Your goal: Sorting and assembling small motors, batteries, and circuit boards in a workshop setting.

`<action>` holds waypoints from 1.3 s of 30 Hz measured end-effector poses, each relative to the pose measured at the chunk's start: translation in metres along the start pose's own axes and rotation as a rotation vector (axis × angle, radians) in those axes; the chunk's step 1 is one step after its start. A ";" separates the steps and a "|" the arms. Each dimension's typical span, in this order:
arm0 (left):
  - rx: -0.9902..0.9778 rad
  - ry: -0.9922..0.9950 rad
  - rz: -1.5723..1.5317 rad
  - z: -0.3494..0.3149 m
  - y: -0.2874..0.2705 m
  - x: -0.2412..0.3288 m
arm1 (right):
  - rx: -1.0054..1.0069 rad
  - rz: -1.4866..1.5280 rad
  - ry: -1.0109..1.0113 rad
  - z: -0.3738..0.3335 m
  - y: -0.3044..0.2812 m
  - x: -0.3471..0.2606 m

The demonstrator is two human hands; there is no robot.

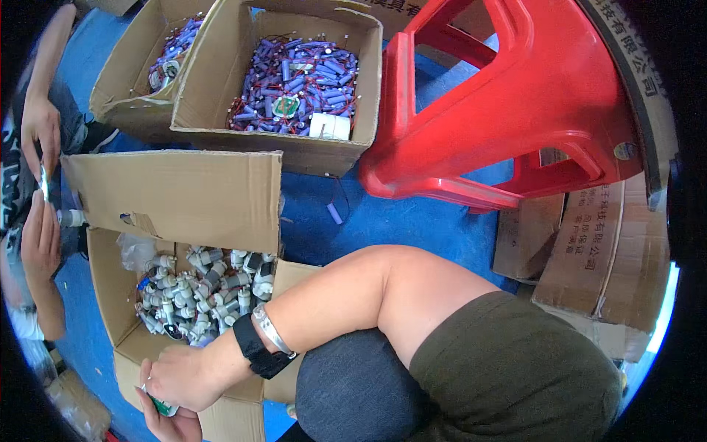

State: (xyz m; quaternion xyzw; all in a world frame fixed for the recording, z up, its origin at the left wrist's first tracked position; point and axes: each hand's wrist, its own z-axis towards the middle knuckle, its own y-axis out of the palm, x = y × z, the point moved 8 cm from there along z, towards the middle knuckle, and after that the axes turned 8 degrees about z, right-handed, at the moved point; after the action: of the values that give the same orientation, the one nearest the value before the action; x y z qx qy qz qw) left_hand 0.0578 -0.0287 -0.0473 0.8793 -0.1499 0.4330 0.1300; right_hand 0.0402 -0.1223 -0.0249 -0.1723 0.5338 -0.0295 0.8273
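My right hand (180, 376) reaches in from the right, a black strap and silver bracelet at its wrist. Its fingers are curled over a small green circuit board (163, 407) with a pale rim; the fingertips are partly hidden. Below it, my left hand (171, 426) shows only in part at the lower edge. Its thumb and fingers grip the same board from beneath. Both hands are above the front flap of an open cardboard box (103, 295). Inside lie many small white and grey motor-like parts (195, 295), with a clear plastic bag (137, 252) in one corner.
Behind stand two cardboard boxes (276, 151) filled with purple cylindrical cells on red wires. A red plastic stool (508, 103) lies tipped at right, near stacked cartons (589, 258). One loose cell (334, 214) lies on the blue floor. At left, another person's hands (43, 228) hold small parts.
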 end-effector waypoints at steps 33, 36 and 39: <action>0.122 0.163 -0.374 -0.048 -0.089 0.090 | 0.362 -0.058 0.425 -0.018 -0.175 -0.037; 0.016 -0.052 -0.462 -0.130 -0.128 0.061 | 0.187 -0.045 0.434 -0.005 -0.141 -0.113; 0.328 -0.155 -0.394 -0.193 -0.225 0.046 | 0.328 0.131 0.619 -0.055 -0.153 -0.123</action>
State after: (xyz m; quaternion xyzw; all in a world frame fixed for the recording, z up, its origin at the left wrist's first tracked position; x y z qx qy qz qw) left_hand 0.0297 0.2405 0.0819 0.9314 0.0868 0.3492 0.0555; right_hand -0.0407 -0.2510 0.1102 0.0144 0.7573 -0.1127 0.6431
